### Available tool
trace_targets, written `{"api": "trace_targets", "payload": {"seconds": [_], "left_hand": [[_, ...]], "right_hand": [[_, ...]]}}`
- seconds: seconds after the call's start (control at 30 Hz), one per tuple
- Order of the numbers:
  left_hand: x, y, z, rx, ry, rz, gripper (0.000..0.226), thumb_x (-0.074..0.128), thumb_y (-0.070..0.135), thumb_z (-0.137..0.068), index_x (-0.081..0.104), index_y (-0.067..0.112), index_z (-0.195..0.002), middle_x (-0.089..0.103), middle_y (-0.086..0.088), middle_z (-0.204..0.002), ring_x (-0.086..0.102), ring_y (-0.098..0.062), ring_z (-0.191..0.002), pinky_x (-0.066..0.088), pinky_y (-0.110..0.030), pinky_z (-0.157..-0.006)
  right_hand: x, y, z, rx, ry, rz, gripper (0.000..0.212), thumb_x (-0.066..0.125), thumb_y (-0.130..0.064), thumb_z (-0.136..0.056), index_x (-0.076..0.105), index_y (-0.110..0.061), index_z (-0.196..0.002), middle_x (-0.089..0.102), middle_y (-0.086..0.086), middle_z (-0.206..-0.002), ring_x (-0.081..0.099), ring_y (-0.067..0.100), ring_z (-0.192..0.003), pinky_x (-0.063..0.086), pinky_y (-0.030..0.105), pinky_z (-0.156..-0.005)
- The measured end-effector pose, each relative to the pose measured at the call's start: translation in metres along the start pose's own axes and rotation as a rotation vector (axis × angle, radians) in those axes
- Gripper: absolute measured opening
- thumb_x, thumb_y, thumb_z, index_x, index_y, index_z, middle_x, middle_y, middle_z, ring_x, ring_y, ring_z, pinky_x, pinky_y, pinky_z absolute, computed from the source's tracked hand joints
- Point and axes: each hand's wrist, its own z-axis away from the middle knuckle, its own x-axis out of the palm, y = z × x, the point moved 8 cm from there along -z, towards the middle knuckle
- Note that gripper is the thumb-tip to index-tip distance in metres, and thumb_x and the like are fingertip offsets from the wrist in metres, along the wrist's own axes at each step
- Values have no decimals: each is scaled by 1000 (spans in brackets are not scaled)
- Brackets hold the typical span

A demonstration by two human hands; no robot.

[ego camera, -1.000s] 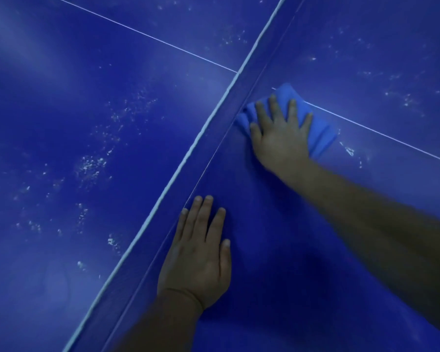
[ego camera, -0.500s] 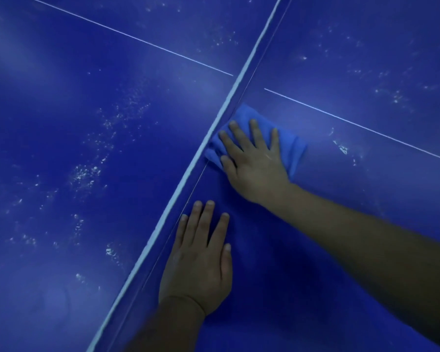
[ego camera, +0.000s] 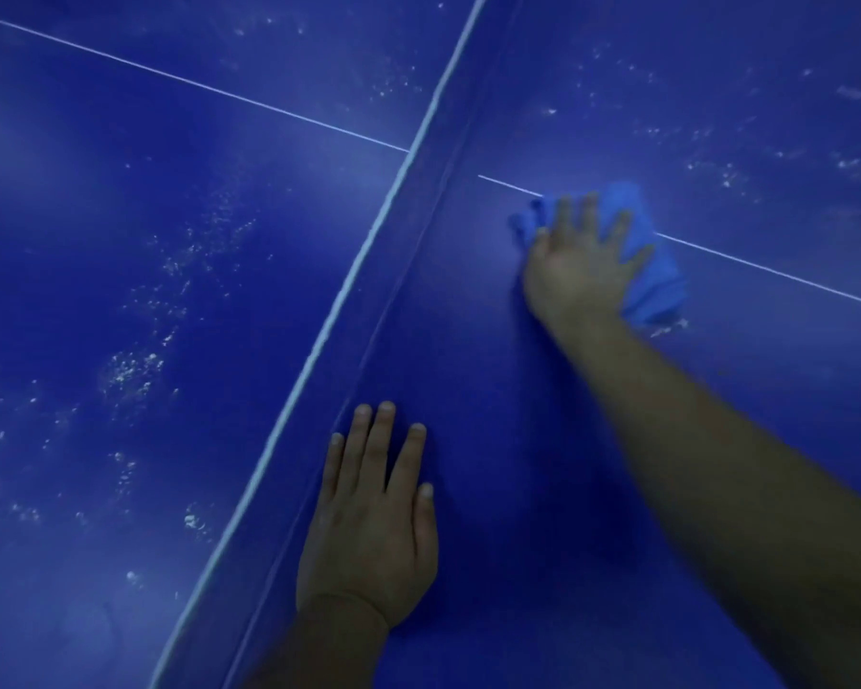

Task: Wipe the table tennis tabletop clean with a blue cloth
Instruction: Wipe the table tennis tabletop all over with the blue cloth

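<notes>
Two hands in my view, one cloth, one bench. The left hand (ego camera: 369, 519) lies flat on the blue bench (ego camera: 493, 390), palm down, fingers straight and slightly spread, holding nothing. The right hand (ego camera: 575, 263) is further out, blurred, fingers splayed and pressed flat on top of the blue cloth (ego camera: 654, 276), which is bunched under the palm and sticks out past the fingers on the far and right side. The cloth sits right on the thin white centre line (ego camera: 766, 271) of the near half, well apart from the left hand. One net (ego camera: 418, 216) runs diagonally from lower left to upper middle, its white top band (ego camera: 349, 285) just left of my left hand; it walls off the far half and is the only barrier I see. I count two thin white lines, one on each side of the net. Open surface lies to the right of and beyond the cloth. White dust specks (ego camera: 717, 171) scatter beyond the cloth, a small patch (ego camera: 669, 329) sits just beside its near edge, and heavier patches (ego camera: 130, 370) cover the far half left of the net.
</notes>
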Motion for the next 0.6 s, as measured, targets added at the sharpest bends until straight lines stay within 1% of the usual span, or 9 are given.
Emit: {"api": "trace_targets", "payload": {"seconds": [0.1, 0.17, 0.2, 0.27, 0.37, 0.43, 0.5, 0.53, 0.6], "left_hand": [[1, 0, -2, 1, 6, -1, 57, 31, 37, -97, 48, 13, -145, 31, -12, -159, 19, -28, -150, 12, -47, -118], [2, -1, -1, 0, 4, -3, 57, 30, 38, -97, 45, 14, -147, 28, -11, -160, 17, -27, -150, 10, -46, -119], [2, -1, -1, 1, 4, 0, 57, 29, 38, -97, 43, 15, -148, 26, -10, -161, 15, -26, -151, 8, -45, -120], [2, -2, -1, 1, 3, 7, 57, 27, 40, -98, 40, 17, -150, 23, -8, -163, 11, -25, -152, 5, -43, -121], [3, -3, -1, -7, 3, 15, 57, 26, 40, -99, 38, 19, -151, 20, -7, -163, 6, -23, -153, 1, -41, -121], [2, -3, -2, -9, 8, 24, 58, 25, 41, -99, 38, 19, -151, 20, -7, -163, 6, -23, -153, -1, -40, -122], [3, -1, -1, -3, 13, 29, 58, 25, 40, -99, 41, 18, -150, 22, -9, -163, 8, -24, -153, 0, -40, -122], [3, -1, -1, 0, 17, 31, 58, 25, 40, -99, 41, 17, -150, 23, -9, -163, 9, -25, -153, 0, -41, -123], [3, -1, -1, 1, 23, 35, 59, 25, 40, -99, 41, 17, -150, 23, -9, -163, 9, -25, -152, 0, -40, -123]], "right_hand": [[13, -82, 46, -428, -27, 20, 53, 29, -43, -103, 33, -29, -154, 24, -1, -164, 16, 36, -151, 11, 67, -114], [14, -73, 50, -548, -77, 39, 53, 27, -46, -103, 34, -31, -153, 26, -4, -164, 17, 33, -151, 13, 66, -114], [11, -42, 35, -489, -61, 61, 53, 26, -47, -102, 35, -31, -152, 27, -3, -163, 19, 34, -150, 15, 67, -113], [-2, 51, 2, -212, 5, 107, 51, 25, -45, -103, 34, -29, -151, 28, 1, -162, 23, 38, -148, 19, 69, -111], [-19, 188, -10, 260, -4, 13, 54, 22, -45, -103, 27, -29, -154, 18, 0, -165, 12, 40, -150, 9, 73, -112], [-23, 209, -6, 405, -4, -59, 56, 21, -46, -103, 24, -29, -156, 14, -1, -166, 7, 39, -151, 4, 72, -113], [-20, 177, -3, 360, -6, -59, 55, 22, -44, -104, 23, -28, -157, 13, 0, -167, 6, 41, -151, 5, 73, -113], [-16, 146, 1, 258, -15, -43, 54, 23, -44, -105, 24, -28, -157, 14, 0, -167, 7, 41, -151, 6, 73, -113], [-2, 70, 27, -96, -9, 29, 52, 25, -43, -105, 29, -29, -155, 20, 0, -166, 14, 39, -151, 11, 70, -113]]}}
